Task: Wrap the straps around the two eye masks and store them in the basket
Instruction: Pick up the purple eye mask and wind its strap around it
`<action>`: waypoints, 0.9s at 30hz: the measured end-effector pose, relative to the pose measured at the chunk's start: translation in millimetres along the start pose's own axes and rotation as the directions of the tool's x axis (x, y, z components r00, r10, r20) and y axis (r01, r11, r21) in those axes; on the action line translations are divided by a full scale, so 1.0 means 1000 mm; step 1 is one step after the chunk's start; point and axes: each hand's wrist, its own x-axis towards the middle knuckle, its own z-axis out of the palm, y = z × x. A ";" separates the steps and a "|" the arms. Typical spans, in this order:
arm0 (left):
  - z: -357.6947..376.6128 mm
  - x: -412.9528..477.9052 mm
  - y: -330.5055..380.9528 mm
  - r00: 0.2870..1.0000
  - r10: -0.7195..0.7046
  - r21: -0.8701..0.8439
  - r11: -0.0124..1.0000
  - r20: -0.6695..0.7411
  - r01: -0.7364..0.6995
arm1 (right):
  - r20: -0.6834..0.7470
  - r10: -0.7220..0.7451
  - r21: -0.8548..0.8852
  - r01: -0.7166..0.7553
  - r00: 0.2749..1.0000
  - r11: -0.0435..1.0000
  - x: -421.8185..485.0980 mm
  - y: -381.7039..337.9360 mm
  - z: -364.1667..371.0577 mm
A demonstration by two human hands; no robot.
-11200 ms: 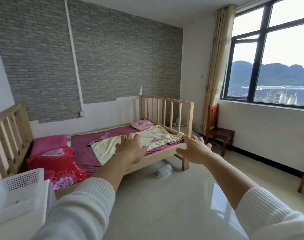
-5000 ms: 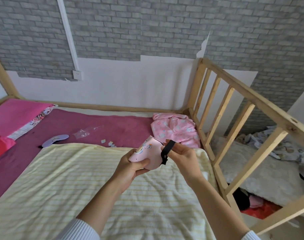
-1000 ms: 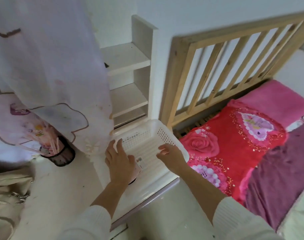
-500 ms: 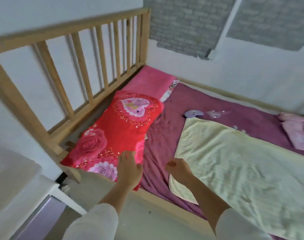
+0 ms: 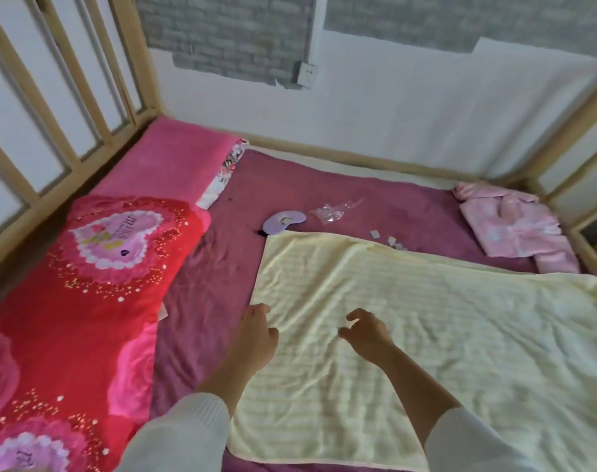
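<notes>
Both hands empty, left hand (image 5: 254,338) and right hand (image 5: 366,330) loosely curled over the near yellow towel (image 5: 409,318); reach far to the lilac eye mask (image 5: 284,221) on the maroon sheet (image 5: 215,274), pinching body first, then freeing its dark strap.

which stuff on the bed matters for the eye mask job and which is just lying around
For the job:
- purple eye mask, on the maroon sheet beside the yellow blanket's far corner
- left hand and right hand, both empty

Lying about:
- yellow blanket
- red quilt
- pink pillow
- pink clothes
- clear plastic wrapper
</notes>
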 end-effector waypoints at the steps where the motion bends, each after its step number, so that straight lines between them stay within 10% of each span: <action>1: 0.001 0.023 0.006 1.000 -0.005 -0.009 1.000 0.012 0.005 | -0.008 0.001 -0.005 -0.001 1.000 1.000 0.018 -0.006 -0.007; 15: 0.035 0.279 -0.006 0.988 -0.156 0.068 0.986 0.020 0.154 | 0.040 -0.101 -0.154 0.106 0.994 0.982 0.294 -0.103 -0.017; 27: 0.124 0.369 -0.127 0.965 -0.220 0.514 0.850 0.141 0.119 | -0.009 -0.398 -0.501 0.340 0.917 0.795 0.476 -0.127 0.094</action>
